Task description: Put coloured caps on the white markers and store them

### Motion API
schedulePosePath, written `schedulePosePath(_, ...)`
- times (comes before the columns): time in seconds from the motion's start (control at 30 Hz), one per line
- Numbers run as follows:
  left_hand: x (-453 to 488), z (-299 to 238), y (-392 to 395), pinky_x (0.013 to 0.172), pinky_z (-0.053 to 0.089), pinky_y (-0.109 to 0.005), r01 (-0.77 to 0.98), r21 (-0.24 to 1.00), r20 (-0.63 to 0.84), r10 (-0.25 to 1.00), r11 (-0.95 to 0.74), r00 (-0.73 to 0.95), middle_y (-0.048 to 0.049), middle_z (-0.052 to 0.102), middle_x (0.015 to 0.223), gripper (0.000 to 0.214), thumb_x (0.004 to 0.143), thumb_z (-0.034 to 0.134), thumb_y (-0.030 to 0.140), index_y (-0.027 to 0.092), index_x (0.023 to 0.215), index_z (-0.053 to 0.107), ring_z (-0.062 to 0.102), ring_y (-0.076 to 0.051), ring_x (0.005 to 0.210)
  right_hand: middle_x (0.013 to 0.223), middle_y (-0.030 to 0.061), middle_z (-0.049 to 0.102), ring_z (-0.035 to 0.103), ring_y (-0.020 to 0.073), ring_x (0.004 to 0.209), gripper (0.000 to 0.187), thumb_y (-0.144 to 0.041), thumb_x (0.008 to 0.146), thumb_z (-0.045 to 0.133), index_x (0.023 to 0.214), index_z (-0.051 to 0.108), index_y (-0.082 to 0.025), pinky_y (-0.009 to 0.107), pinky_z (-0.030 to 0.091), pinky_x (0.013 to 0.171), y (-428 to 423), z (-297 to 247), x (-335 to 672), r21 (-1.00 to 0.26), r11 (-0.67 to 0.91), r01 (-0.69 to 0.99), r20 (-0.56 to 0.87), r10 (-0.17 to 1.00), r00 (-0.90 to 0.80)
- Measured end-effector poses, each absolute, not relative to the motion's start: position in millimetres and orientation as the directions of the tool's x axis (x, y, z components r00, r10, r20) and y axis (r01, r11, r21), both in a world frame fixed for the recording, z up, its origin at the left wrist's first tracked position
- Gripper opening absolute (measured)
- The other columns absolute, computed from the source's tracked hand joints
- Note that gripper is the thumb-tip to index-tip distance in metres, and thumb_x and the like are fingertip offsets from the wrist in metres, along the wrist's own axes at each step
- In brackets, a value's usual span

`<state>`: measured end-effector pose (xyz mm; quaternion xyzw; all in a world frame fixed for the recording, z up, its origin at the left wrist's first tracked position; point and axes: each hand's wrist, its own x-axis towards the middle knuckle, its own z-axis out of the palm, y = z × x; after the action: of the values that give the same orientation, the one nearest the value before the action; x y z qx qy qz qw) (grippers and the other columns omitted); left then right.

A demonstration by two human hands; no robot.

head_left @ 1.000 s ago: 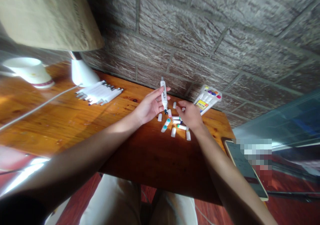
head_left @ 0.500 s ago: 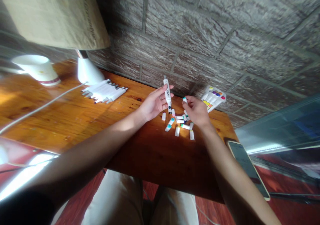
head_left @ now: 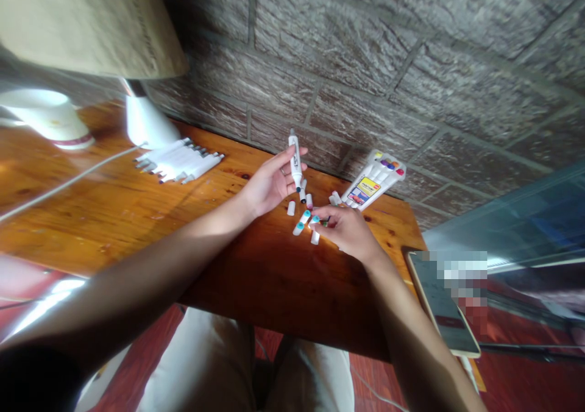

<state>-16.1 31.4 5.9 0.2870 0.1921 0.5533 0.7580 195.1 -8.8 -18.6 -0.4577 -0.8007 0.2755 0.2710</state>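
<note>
My left hand (head_left: 270,183) grips a white marker (head_left: 295,161) that stands nearly upright, its uncapped dark tip pointing down at the table. Lower and to the right, my right hand (head_left: 345,229) pinches a white marker cap with a teal end (head_left: 315,221) between thumb and fingers, just over the tabletop. Around it lie several loose caps, among them a teal-ended cap (head_left: 298,228) and a pink-ended cap (head_left: 309,202). My right hand hides some of the other caps.
Several capless markers (head_left: 180,161) lie in a row by the lamp base (head_left: 148,122). A clear case of markers (head_left: 372,180) leans near the brick wall. A white mug (head_left: 50,119) stands far left, and a phone (head_left: 441,302) lies at the table's right edge.
My right hand has moved down and toward me, with a teal-ended cap in its fingers, uncovering the marker case. My left hand still holds the marker. The view has shifted slightly right.
</note>
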Motion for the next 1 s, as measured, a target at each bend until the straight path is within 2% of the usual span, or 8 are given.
schedulePosePath(0.13, -16, 7, 31, 0.056, 0.045, -0.019, -0.74, 0.637, 0.034, 0.951, 0.216, 0.307, 0.0015, 0.069, 0.069, 0.02, 0.089, 0.069, 0.035, 0.018, 0.098, 0.074, 0.059, -0.008, 0.055, 0.11, 0.0098, 0.078, 0.07, 0.0174, 0.072, 0.034, -0.035, 0.08, 0.075, 0.11, 0.074, -0.018, 0.03, 0.055, 0.065, -5, -10, 211, -0.739, 0.405, 0.538, 0.184, 0.89, -0.418)
schedulePosePath(0.23, -15, 8, 30, 0.055, 0.045, -0.019, -0.746, 0.63, 0.046, 0.949, 0.216, 0.313, 0.0015, 0.069, 0.069, 0.02, 0.089, 0.069, 0.035, 0.018, 0.097, 0.074, 0.059, -0.008, 0.055, 0.103, 0.0095, 0.078, 0.072, 0.0191, 0.078, 0.03, -0.035, 0.088, 0.064, 0.111, 0.073, -0.017, 0.034, 0.057, 0.074, 8, -3, 219, -0.724, 0.423, 0.545, 0.296, 0.904, -0.308)
schedulePosePath(0.33, -16, 7, 30, 0.055, 0.045, -0.019, -0.748, 0.629, 0.05, 0.949, 0.213, 0.312, 0.0015, 0.069, 0.068, 0.02, 0.09, 0.068, 0.034, 0.017, 0.098, 0.074, 0.059, -0.008, 0.055, 0.103, 0.0087, 0.078, 0.073, 0.0207, 0.091, 0.027, -0.02, 0.092, 0.054, 0.11, 0.074, -0.017, 0.037, 0.056, 0.087, 29, 1, 211, -0.551, 0.518, 0.654, 0.385, 0.853, -0.351)
schedulePosePath(0.4, -16, 7, 30, 0.055, 0.046, -0.02, -0.751, 0.626, 0.057, 0.949, 0.209, 0.311, 0.0016, 0.069, 0.069, 0.021, 0.089, 0.068, 0.034, 0.017, 0.099, 0.074, 0.059, -0.008, 0.054, 0.124, 0.0081, 0.073, 0.068, 0.0202, 0.114, 0.037, -0.006, 0.089, 0.046, 0.11, 0.074, -0.018, 0.037, 0.05, 0.103, 45, 1, 199, -0.416, 0.62, 0.665, 0.377, 0.783, -0.494)
schedulePosePath(0.47, -17, 6, 31, 0.055, 0.046, -0.02, -0.757, 0.62, 0.069, 0.947, 0.205, 0.313, 0.0018, 0.07, 0.069, 0.022, 0.089, 0.069, 0.034, 0.017, 0.101, 0.073, 0.06, -0.008, 0.055, 0.13, 0.0056, 0.071, 0.063, 0.0191, 0.123, 0.052, 0.005, 0.083, 0.04, 0.114, 0.074, -0.019, 0.035, 0.043, 0.111, 60, 1, 185, -0.286, 0.671, 0.684, 0.3, 0.74, -0.602)
schedulePosePath(0.57, -17, 6, 31, 0.055, 0.047, -0.02, -0.765, 0.61, 0.072, 0.947, 0.207, 0.314, 0.002, 0.069, 0.069, 0.022, 0.088, 0.07, 0.034, 0.016, 0.101, 0.073, 0.061, -0.008, 0.056, 0.128, 0.006, 0.072, 0.064, 0.0188, 0.121, 0.056, 0.008, 0.081, 0.041, 0.118, 0.073, -0.019, 0.032, 0.042, 0.111, 78, 1, 170, -0.198, 0.675, 0.711, 0.164, 0.737, -0.655)
schedulePosePath(0.7, -16, 6, 31, 0.056, 0.048, -0.02, -0.756, 0.617, 0.051, 0.949, 0.216, 0.312, 0.0018, 0.069, 0.07, 0.023, 0.086, 0.072, 0.035, 0.017, 0.1, 0.073, 0.062, -0.008, 0.057, 0.118, 0.004, 0.075, 0.068, 0.0169, 0.114, 0.042, 0.001, 0.086, 0.049, 0.107, 0.078, -0.022, 0.025, 0.045, 0.104, 90, 1, 166, -0.163, 0.683, 0.713, 0.037, 0.726, -0.687)
schedulePosePath(1.0, -17, 6, 31, 0.056, 0.046, -0.019, -0.752, 0.623, 0.05, 0.949, 0.214, 0.311, 0.0016, 0.068, 0.07, 0.023, 0.087, 0.072, 0.035, 0.017, 0.101, 0.073, 0.06, -0.007, 0.056, 0.107, 0.016, 0.074, 0.068, 0.0272, 0.105, 0.023, -0.011, 0.091, 0.056, 0.104, 0.074, -0.013, 0.038, 0.048, 0.098, 69, 14, 179, -0.095, 0.515, 0.852, 0.145, 0.854, -0.5)
